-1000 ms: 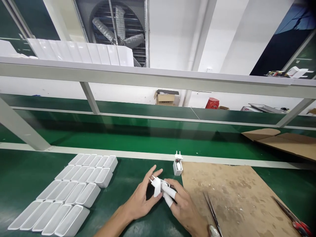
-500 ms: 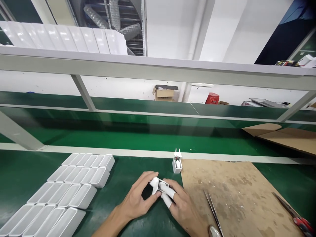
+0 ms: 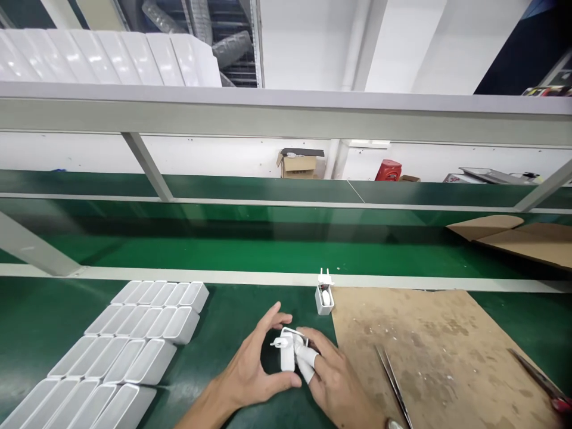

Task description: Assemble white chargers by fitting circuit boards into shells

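Observation:
My right hand (image 3: 333, 375), with white covers on some fingertips, grips a small white plug adapter (image 3: 287, 353) whose pins point left. Its fingers hide part of the casing. My left hand (image 3: 252, 357) is open around the adapter's left side, thumb and fingers spread. The thumb lies close below the casing; whether it touches I cannot tell. Beyond the hands stands another white plug adapter (image 3: 325, 301), its top part with two prongs raised and a white piece inside the casing.
Rows of white open casings (image 3: 149, 360) cover the left of the green bench. On a stained cardboard sheet (image 3: 429, 345) at right lie tweezers (image 3: 393, 384) and red-handled scissors (image 3: 538, 376). A shelf frame (image 3: 286, 122) crosses above; folded cardboard (image 3: 531, 241) lies behind.
My left fingers have opened away from the plug adapter, which now sits more upright in my right hand with its pins facing left. The view has shifted slightly.

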The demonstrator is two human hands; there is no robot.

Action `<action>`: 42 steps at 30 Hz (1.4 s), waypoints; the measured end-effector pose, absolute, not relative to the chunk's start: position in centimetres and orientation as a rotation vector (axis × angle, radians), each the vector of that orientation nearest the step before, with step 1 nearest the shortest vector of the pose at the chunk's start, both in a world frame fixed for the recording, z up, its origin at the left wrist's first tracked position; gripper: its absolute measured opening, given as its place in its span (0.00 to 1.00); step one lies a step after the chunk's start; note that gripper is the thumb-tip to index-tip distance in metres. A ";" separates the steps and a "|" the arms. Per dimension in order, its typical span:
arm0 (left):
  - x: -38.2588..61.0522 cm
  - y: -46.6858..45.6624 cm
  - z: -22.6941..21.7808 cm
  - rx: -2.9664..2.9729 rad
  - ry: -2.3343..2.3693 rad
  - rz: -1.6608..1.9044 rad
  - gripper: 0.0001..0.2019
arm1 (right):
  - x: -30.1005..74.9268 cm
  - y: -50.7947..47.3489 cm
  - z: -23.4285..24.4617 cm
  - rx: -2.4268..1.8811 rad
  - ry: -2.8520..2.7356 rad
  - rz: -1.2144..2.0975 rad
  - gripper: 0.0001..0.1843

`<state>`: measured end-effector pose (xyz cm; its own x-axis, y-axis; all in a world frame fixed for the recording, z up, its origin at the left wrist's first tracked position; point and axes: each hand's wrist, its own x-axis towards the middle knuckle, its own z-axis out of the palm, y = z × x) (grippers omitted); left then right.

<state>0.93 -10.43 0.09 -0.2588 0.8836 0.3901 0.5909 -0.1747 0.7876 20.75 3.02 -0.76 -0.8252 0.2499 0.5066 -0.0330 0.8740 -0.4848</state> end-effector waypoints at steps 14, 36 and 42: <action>0.2 -10.4 0.6 1.765 1.767 1.331 0.34 | 19.8 2.5 0.5 -0.254 -2.510 0.587 0.23; 2.3 -10.5 1.4 2.005 1.877 1.506 0.43 | 18.1 1.3 0.7 -0.560 -1.305 2.269 0.32; 3.0 -10.0 1.8 2.064 1.893 1.591 0.41 | 18.2 0.6 1.6 -0.564 -1.229 2.392 0.38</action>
<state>3.02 -10.04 1.80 -0.1769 0.7131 0.6784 0.7909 -0.3072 0.5292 18.18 0.61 1.62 -0.8424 0.5107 -0.1718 -0.1576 -0.5383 -0.8279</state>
